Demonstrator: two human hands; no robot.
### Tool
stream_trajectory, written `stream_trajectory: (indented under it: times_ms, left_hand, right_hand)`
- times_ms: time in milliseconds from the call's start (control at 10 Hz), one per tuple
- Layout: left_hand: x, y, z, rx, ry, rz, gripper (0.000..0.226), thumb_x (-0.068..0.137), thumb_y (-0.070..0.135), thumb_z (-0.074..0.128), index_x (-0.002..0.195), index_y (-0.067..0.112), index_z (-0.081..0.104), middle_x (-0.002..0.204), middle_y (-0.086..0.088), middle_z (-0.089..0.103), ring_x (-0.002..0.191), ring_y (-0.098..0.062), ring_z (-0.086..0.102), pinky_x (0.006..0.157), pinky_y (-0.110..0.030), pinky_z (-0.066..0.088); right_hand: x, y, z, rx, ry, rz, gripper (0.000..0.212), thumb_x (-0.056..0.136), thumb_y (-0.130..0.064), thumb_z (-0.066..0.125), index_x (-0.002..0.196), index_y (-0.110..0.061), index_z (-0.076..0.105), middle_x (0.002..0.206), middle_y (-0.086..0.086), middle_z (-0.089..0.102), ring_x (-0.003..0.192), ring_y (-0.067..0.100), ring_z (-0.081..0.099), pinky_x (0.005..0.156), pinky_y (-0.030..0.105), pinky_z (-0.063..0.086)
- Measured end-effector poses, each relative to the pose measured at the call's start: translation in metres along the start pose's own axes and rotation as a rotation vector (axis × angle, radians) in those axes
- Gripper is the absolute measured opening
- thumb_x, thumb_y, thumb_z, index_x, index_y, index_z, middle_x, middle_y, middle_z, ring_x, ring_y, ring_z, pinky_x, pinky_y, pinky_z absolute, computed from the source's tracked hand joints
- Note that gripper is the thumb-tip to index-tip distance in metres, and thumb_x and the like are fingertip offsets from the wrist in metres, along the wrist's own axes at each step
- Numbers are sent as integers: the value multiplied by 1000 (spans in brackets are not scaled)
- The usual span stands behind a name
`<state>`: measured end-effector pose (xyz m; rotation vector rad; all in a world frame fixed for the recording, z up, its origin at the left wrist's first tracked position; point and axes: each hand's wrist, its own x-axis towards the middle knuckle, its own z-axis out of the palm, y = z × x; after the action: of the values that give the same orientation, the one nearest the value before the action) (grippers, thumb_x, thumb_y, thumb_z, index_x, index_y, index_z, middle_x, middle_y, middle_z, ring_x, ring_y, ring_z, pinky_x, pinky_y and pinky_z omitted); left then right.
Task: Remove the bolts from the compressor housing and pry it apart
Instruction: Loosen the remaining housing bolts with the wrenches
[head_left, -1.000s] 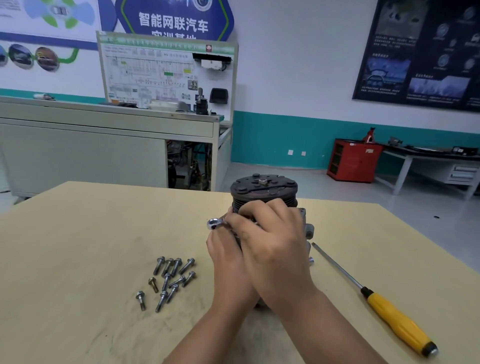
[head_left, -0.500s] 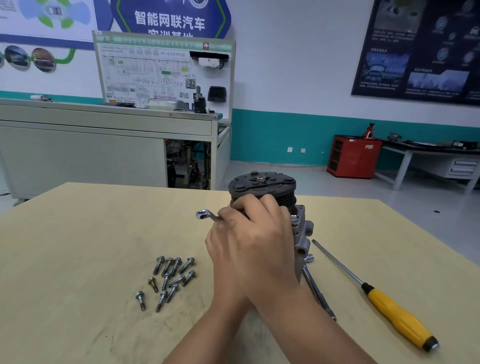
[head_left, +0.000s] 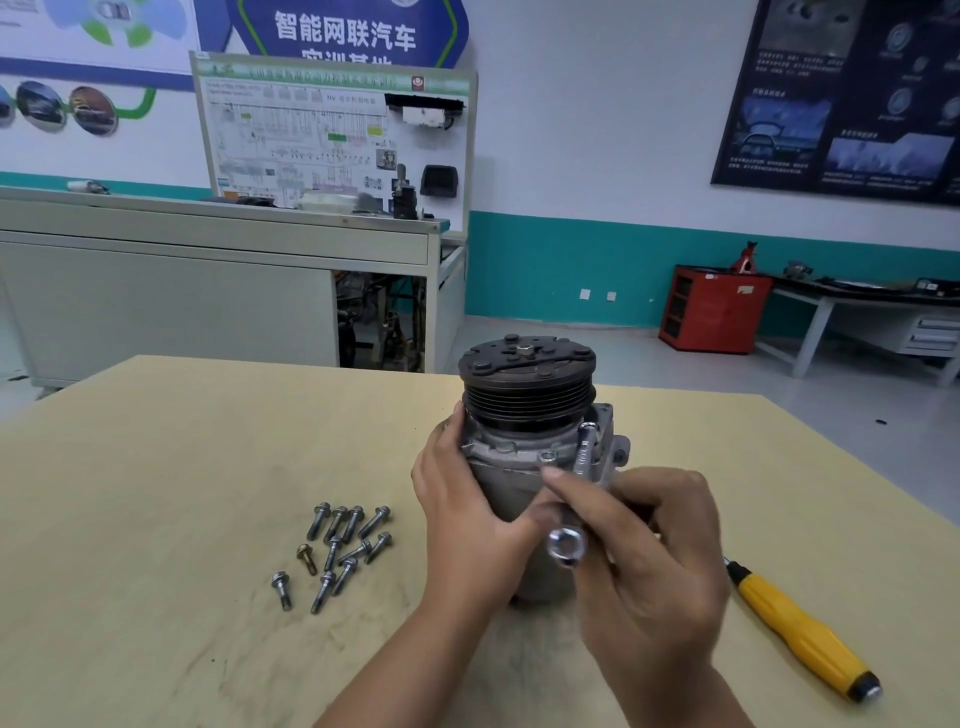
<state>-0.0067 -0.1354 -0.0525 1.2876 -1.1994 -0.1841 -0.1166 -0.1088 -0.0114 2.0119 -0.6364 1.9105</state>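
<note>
Legible only on the blue wall sign (head_left: 353, 31), in large white characters, 智能网联汽车, with a second line below cut off by the white diagram board (head_left: 332, 130), the small print there and on the dark poster (head_left: 841, 93) at right too blurred to read.

My left hand (head_left: 467, 504) grips compressor housing (head_left: 511, 483) at its left side. Housing upright on table (head_left: 182, 493), black pulley (head_left: 527, 387) on top. My right hand (head_left: 652, 564) pinches ring wrench (head_left: 583, 457), tilted, upper end at flange. Loose bolts (head_left: 340, 545) clustered left of housing. Yellow-handled screwdriver (head_left: 800, 631) lies at right.
</note>
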Motion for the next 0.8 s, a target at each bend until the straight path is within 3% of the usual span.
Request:
stream_trajectory:
  times_ms: [100, 200, 300, 400, 600, 800]
  left_hand:
    - [1, -3, 2, -18, 25, 28, 93, 59, 72, 57, 140, 43, 22, 142, 8, 33, 131, -2, 21, 108, -23, 24]
    - [-1, -2, 2, -10, 30, 31, 84, 60, 72, 56, 132, 52, 18, 136, 17, 30, 127, 2, 19, 105, -20, 19]
    - [-1, 0, 1, -16, 16, 22, 86, 60, 73, 55, 133, 50, 17, 135, 19, 28, 126, 4, 18, 107, -22, 18]
    - [0, 0, 1, -8, 5, 17, 89, 59, 73, 55, 135, 49, 16, 136, 19, 28, 128, 3, 17, 107, -24, 19]
    - [0, 2, 0, -9, 2, 15, 83, 59, 73, 56, 130, 55, 17, 135, 20, 28, 131, 0, 18, 106, -22, 19]
    - [-1, 1, 0, 6, -4, 26, 82, 60, 73, 55, 130, 57, 14, 135, 22, 27, 131, 1, 17, 105, -19, 19]
  right_hand:
    - [-6, 8, -9, 10, 40, 45, 22, 89, -23, 61, 106, -9, 62, 85, -2, 46, 71, 18, 49, 63, 32, 44]
    - [-7, 16, -16, 124, 112, 206, 26, 96, -35, 49, 109, -14, 60, 88, -10, 49, 82, 4, 52, 77, 14, 39]
    - [-4, 26, -18, 221, 189, 431, 17, 97, -38, 46, 105, -33, 60, 92, -17, 54, 87, -5, 52, 81, 9, 37]
    - [4, 40, -17, 408, 256, 655, 14, 96, -32, 47, 99, -34, 60, 77, -20, 57, 73, -2, 52, 71, 11, 44]
    - [30, 76, -6, 718, 242, 984, 18, 101, -14, 39, 95, -20, 55, 58, -15, 55, 58, 3, 50, 59, 16, 42]
    - [44, 105, 24, 738, 124, 1191, 19, 98, -9, 43, 91, -18, 59, 64, -5, 47, 55, 6, 44, 55, 20, 36]
